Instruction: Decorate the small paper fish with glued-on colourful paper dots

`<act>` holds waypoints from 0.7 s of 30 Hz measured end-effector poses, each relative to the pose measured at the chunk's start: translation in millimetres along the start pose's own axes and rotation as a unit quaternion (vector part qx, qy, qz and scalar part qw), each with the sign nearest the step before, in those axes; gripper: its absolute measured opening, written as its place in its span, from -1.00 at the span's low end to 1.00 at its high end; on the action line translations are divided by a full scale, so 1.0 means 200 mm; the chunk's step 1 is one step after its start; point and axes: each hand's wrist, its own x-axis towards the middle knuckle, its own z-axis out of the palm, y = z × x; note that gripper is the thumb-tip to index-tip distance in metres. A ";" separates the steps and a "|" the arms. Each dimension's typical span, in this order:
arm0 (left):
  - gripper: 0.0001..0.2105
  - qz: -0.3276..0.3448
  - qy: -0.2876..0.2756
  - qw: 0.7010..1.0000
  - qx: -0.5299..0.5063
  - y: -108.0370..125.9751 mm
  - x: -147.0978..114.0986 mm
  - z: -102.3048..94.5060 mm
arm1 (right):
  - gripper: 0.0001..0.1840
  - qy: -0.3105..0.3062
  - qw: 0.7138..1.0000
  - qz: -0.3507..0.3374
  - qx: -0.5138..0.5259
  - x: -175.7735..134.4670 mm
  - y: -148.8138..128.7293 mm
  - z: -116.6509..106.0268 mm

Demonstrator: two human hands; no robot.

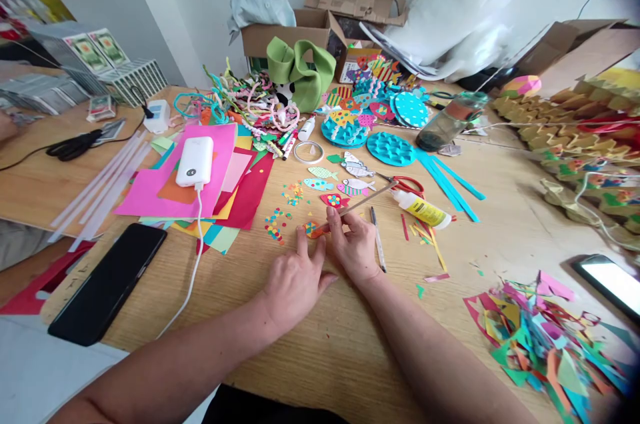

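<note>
My left hand rests on the wooden table with its fingers stretched and apart. Its fingertips touch a small orange paper fish with coloured pieces on it. Between thumb and fingers my right hand pinches a thin stick, whose lower tip meets the fish. Just beyond lies a red paper fish covered in dots. Further off are a blue spotted fish and a striped fish. Coloured paper dots are scattered left of my hands. A pen lies by my right hand.
A glue bottle and red-handled scissors lie to the right. Paper scraps are heaped at front right. At left are a black phone and a white power bank on coloured paper, its cable running towards me.
</note>
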 end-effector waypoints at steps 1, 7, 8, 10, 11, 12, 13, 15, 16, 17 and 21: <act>-0.41 0.001 -0.002 1.000 -0.002 0.00 0.00 0.00 | -0.53 -0.002 1.000 0.001 -0.002 0.00 0.00 0.00; -0.41 -0.007 -0.004 1.000 -0.008 0.00 0.00 0.00 | -0.55 0.009 1.000 -0.005 -0.008 0.01 0.00 0.00; -0.41 -0.008 -0.003 1.000 -0.008 0.00 0.00 0.00 | -0.56 0.013 1.000 -0.012 -0.006 0.01 0.00 0.00; -0.41 -0.010 -0.002 1.000 -0.009 0.00 0.00 0.00 | -0.58 0.018 0.999 -0.029 0.002 0.01 0.00 0.00; -0.41 -0.010 -0.003 1.000 -0.010 0.00 0.00 0.00 | -0.59 0.018 0.999 -0.039 0.005 0.01 0.00 0.00; -0.41 -0.010 -0.004 1.000 -0.012 0.00 0.00 0.00 | -0.60 0.014 0.999 -0.049 0.006 0.01 0.00 0.00; -0.40 -0.010 -0.004 1.000 -0.014 0.00 0.00 0.00 | -0.60 0.009 0.998 -0.056 0.005 0.00 0.01 0.00; -0.41 -0.011 0.000 1.000 -0.021 0.00 0.00 0.00 | -0.61 -0.002 0.998 -0.062 -0.003 0.00 0.02 0.01; -0.41 -0.012 0.007 1.000 -0.025 -0.01 0.00 0.00 | -0.61 -0.006 0.998 -0.059 -0.008 0.01 0.03 0.01; -0.42 -0.012 0.018 0.999 -0.029 -0.01 0.00 0.00 | -0.61 -0.010 0.998 -0.054 -0.013 0.01 0.03 0.01; -0.46 -0.005 0.059 0.997 -0.042 -0.02 0.00 0.00 | -0.56 -0.013 0.999 -0.031 -0.018 0.01 0.04 0.02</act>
